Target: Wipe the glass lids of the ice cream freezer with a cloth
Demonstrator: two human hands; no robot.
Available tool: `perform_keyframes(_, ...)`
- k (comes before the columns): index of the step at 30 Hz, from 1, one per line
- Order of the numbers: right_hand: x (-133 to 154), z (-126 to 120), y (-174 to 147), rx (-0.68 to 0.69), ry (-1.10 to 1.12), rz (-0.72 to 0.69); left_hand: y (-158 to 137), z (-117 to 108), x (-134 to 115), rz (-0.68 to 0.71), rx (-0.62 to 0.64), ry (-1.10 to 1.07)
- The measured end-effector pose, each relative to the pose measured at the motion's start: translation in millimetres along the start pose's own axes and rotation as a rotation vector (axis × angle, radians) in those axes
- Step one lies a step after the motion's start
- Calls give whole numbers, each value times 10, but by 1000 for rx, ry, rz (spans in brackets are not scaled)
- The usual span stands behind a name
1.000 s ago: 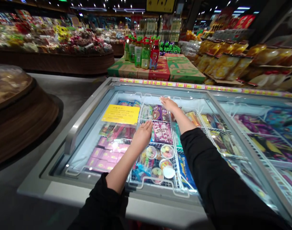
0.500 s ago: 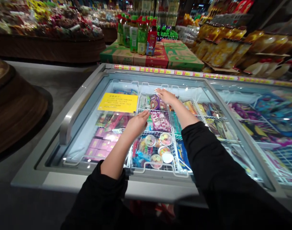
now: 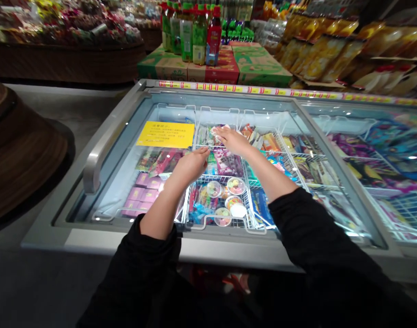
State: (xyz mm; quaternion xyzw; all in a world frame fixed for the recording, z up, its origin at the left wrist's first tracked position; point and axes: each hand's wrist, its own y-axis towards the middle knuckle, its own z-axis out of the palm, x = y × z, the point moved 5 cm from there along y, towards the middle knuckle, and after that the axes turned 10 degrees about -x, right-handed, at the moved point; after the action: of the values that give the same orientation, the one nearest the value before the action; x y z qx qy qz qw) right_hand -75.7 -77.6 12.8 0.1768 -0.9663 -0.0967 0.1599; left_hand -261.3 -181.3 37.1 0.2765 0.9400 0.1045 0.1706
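My right hand lies over the glass lid of a chest freezer, palm down. Under its fingers shows a bit of white tissue or cloth, pressed against the glass. My left hand is over the glass to the left, fingers stretched out and together, with nothing visible in it. Beneath the lid, wire baskets hold packaged frozen treats: a pink-and-white bag, lidded cups and pink boxes. A yellow notice sits on the glass beside my left hand.
The lid's grey handle is at the left. Behind the price-label rail, bottles stand on cartons. Bagged goods are stacked at the back right; a round wooden display stands at the left.
My right hand has slid toward me and slightly left across the glass with the white tissue or cloth. The left hand has hardly moved over the lid. The whole view has shifted a little.
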Motion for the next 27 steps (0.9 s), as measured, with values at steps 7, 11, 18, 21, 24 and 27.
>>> perform_keyframes(7,-271,-76,-237,-76,6,87,-23,-24,54,39,46,9)
perform_keyframes(11,9,-52,-789,-68,-2,29,-24,-3,72,65,69,14)
perform_keyframes(18,329,8,-704,-29,-4,1,-81,-19,-2,32,123,22)
perform_keyframes(21,226,-37,-530,-31,-9,47,-193,-29,-67,-7,130,28)
perform_keyframes(24,89,-143,-604,-50,-42,127,-393,-30,-96,-53,98,14)
perform_keyframes(27,92,-236,-944,-62,-63,153,-633,-32,-124,-45,51,-16)
